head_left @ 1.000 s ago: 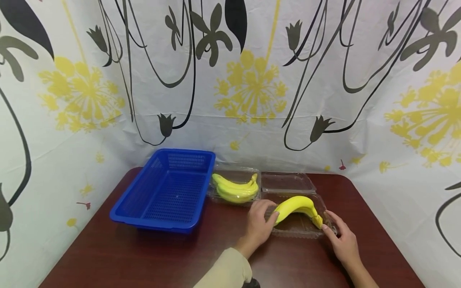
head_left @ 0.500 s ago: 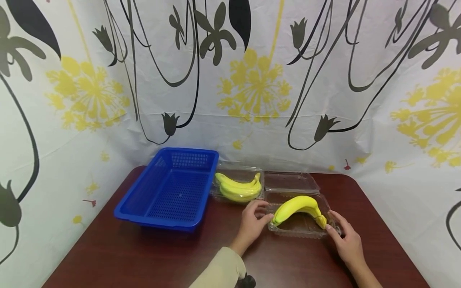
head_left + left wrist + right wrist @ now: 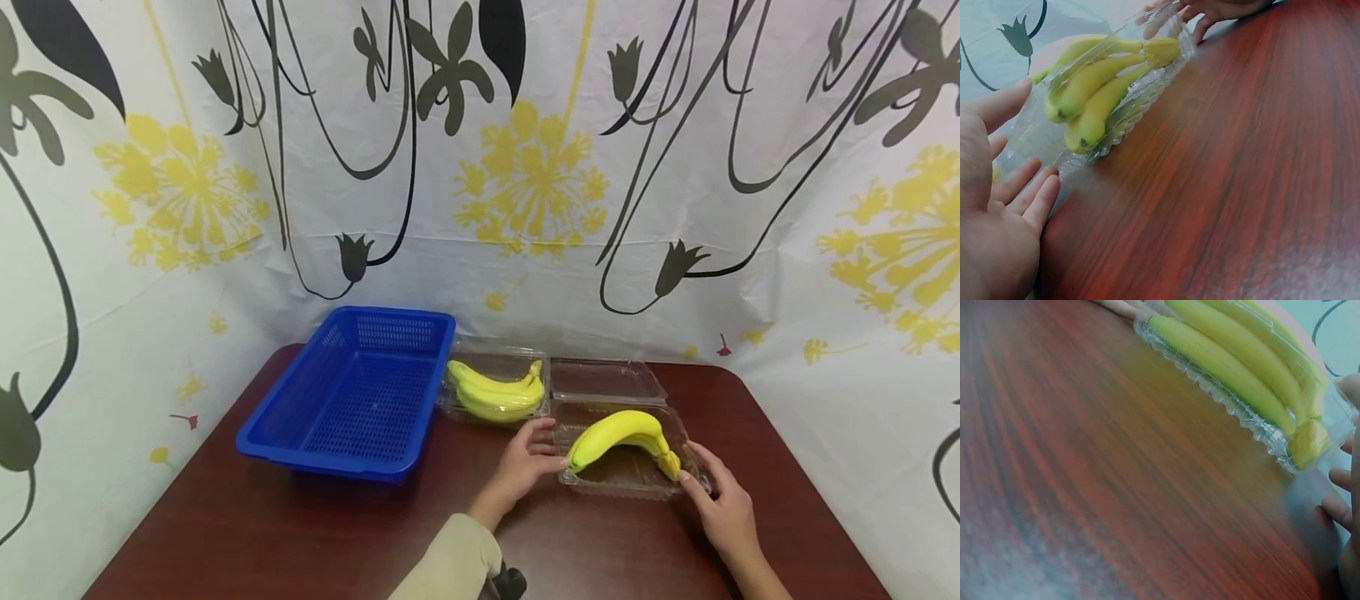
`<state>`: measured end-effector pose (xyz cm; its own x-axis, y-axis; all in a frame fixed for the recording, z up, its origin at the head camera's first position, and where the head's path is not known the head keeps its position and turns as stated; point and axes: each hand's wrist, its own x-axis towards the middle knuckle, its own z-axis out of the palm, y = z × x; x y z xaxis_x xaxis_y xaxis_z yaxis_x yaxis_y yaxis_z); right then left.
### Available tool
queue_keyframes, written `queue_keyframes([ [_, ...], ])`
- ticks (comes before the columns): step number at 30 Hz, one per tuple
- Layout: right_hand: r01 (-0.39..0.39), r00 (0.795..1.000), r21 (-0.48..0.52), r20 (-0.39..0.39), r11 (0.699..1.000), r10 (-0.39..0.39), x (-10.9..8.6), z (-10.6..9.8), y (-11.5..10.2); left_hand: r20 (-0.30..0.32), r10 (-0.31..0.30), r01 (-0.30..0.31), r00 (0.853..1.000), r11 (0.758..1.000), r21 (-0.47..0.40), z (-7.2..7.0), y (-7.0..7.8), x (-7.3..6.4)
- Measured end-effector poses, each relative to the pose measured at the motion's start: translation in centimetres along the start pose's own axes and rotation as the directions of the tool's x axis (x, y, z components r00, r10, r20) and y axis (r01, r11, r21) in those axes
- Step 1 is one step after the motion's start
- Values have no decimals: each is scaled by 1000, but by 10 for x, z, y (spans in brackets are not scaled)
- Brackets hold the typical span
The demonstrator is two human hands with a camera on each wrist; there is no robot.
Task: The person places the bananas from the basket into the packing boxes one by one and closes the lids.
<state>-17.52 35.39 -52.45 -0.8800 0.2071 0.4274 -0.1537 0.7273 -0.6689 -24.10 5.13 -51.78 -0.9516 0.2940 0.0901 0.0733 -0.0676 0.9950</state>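
A clear plastic clamshell container (image 3: 600,492) stands on the table with its lid (image 3: 607,379) folded back. In it lies a bunch of bananas (image 3: 618,433), stem end to the right; the left wrist view shows several fingers of fruit through the plastic. My left hand (image 3: 517,467) is at the container's left end, thumb tip at the near corner, fingers extended and spread. My right hand (image 3: 723,500) holds the right end, thumb at the near corner by the stem and fingers along the side. Both hands also show at the container's ends in the wrist views.
A blue perforated plastic basket (image 3: 367,400) stands at the left. Between it and the lid is a second clear container (image 3: 536,408) with another bunch of bananas (image 3: 495,392). The reddish-brown table (image 3: 300,542) meets a flower-patterned sheet (image 3: 420,275) at the back.
My left hand has drawn back from over the banana tips to the container's left end. My right hand keeps its place at the right end. The view has shifted slightly.
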Motion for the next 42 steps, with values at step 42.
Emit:
queue_keyframes([
  [42, -454, 840, 671, 541, 586, 31, 94, -13, 8, 211, 25, -66, 977, 980, 190, 0, -3, -2],
])
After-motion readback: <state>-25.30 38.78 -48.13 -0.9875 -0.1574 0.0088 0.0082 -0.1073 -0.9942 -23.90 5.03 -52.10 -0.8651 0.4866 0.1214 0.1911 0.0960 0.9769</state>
